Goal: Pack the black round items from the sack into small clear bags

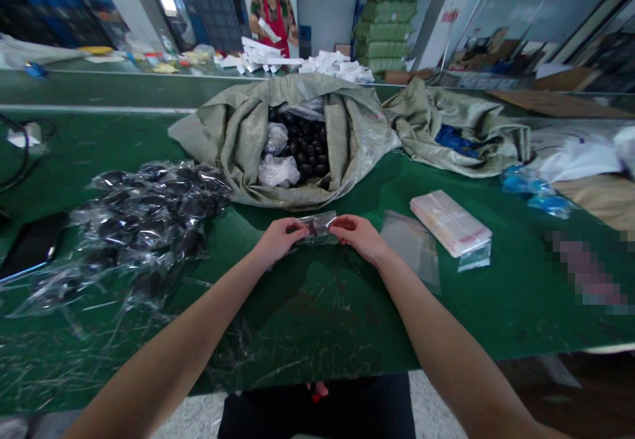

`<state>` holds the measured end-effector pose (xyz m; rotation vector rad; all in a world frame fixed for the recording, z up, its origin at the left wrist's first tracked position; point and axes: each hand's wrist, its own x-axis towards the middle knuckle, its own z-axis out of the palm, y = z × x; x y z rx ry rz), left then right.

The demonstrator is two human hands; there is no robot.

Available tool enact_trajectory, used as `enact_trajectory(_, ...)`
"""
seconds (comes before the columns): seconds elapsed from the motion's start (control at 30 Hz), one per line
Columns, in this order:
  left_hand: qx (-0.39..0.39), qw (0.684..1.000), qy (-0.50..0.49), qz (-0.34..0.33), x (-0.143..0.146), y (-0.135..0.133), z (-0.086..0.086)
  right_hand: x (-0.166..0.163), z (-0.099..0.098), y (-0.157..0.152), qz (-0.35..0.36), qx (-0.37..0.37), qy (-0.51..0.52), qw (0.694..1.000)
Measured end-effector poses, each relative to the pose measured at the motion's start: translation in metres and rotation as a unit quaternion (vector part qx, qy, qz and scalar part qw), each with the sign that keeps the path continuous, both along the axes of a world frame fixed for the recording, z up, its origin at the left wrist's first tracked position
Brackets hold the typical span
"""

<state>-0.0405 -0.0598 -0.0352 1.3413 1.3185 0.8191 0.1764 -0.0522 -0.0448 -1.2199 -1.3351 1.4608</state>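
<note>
Left hand (282, 237): grip narrow, thumb and fingers pinching the left end of a clear packet (321, 222). Right hand (358, 233): grip likewise narrow, pinching the packet's right end. Packet lies between the two hands, low over the desk (347, 333), just in front of a large sack. Something dark shows through the film; its shape is too small to make out.

Near the right hand and forearm: loose clear sleeves (414, 250), flat on the green surface. Just beyond, a thick stack of sleeves (449, 222), set at a slant, touching the loose ones.

Straight ahead of the hands: the large sack (360, 141), greenish-grey, mouth open with edges folded back. Inside, many black rounded pieces (310, 151); crumpled translucent bags (278, 171) at the left of the opening.

Left of the hands, well apart: a heap of wrapped dark pieces (153, 207), bagged singly as far as can be told. Past it, a dark phone (34, 244).

Right of the large sack: a second sack (421, 112), open, blue contents (456, 140) showing. Small blue packets (548, 202) near it.

Far side: a co-worker (270, 12) in a red apron, behind piled white pieces (268, 57). Green bundles (394, 19) stacked by the wall.
</note>
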Motion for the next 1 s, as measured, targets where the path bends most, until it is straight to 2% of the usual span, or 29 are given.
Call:
enact_trajectory(0.2, -0.032, 0.998, -0.061, -0.008, 0.001, -0.002, 0.001, -0.001, -0.006, 0.001, 0.011, -0.044, 0.040, 0.998)
enact_trajectory(0.33, -0.032, 0.992, -0.118, -0.022, 0.000, -0.002, 0.000, -0.004, 0.002, -0.002, 0.010, -0.056, 0.093, 0.994)
enact_trajectory(0.6, -0.025, 0.989, -0.144, -0.019, 0.000, -0.001, 0.003, -0.003, 0.011, -0.007, 0.037, -0.094, 0.178, 0.979)
enact_trajectory(0.8, -0.027, 0.984, -0.175, -0.030, 0.000, -0.004, 0.012, -0.012, 0.007, -0.008, 0.026, -0.070, 0.245, 0.967)
enact_trajectory(0.9, -0.011, 0.985, -0.163, -0.061, -0.004, -0.003, 0.017, -0.014, 0.007, -0.008, 0.024, -0.065, 0.265, 0.962)
enact_trajectory(1.0, 0.004, 0.989, -0.112, -0.099, -0.010, -0.002, 0.025, -0.016, 0.009, -0.010, 0.032, -0.070, 0.265, 0.961)
